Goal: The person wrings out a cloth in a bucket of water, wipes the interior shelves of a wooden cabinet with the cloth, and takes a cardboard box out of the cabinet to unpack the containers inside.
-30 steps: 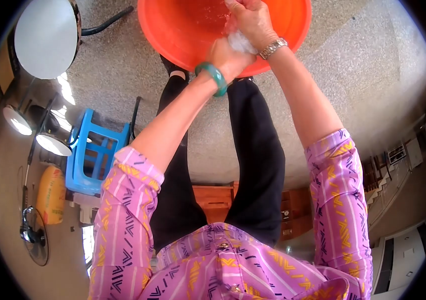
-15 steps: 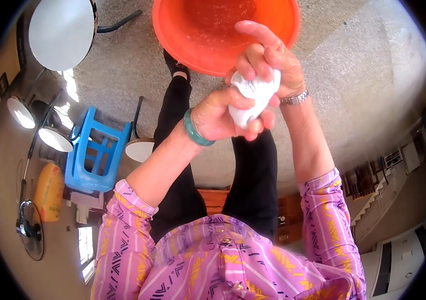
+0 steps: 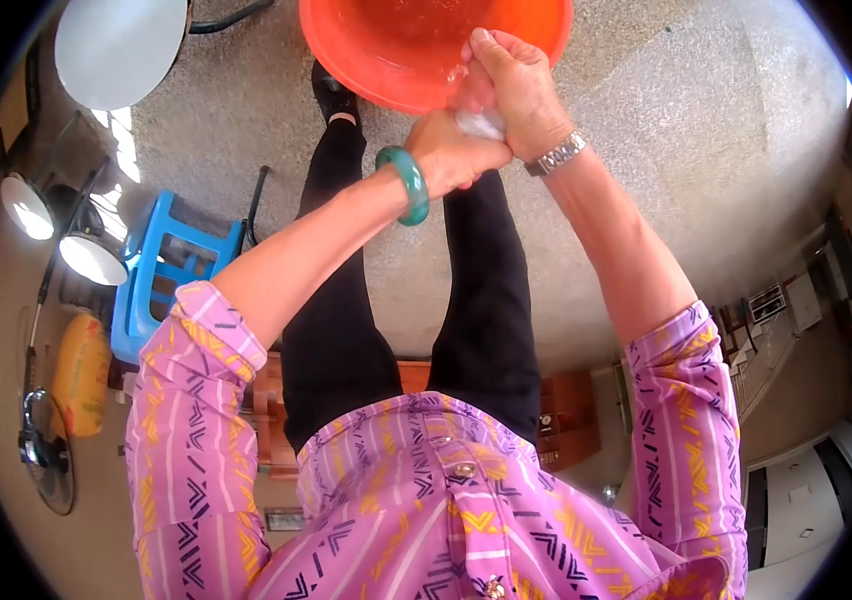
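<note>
My left hand (image 3: 451, 152), with a green bangle on the wrist, and my right hand (image 3: 511, 85), with a metal watch, are clenched together around a small white cloth (image 3: 481, 123). Only a sliver of the cloth shows between the fingers. Both hands are at the near rim of an orange basin (image 3: 366, 60) that stands on the floor and holds water. My legs in black trousers stretch toward the basin.
A blue plastic stool (image 3: 161, 275) stands on the speckled floor at left, beside round metal lids (image 3: 116, 50) and a yellow sack (image 3: 76, 375). A fan (image 3: 46, 460) sits lower left. Wooden furniture (image 3: 566, 420) is behind my legs.
The hands rose away from the basin with the white cloth showing, then dropped back to the basin's rim, squeezing tighter so the cloth is nearly hidden.
</note>
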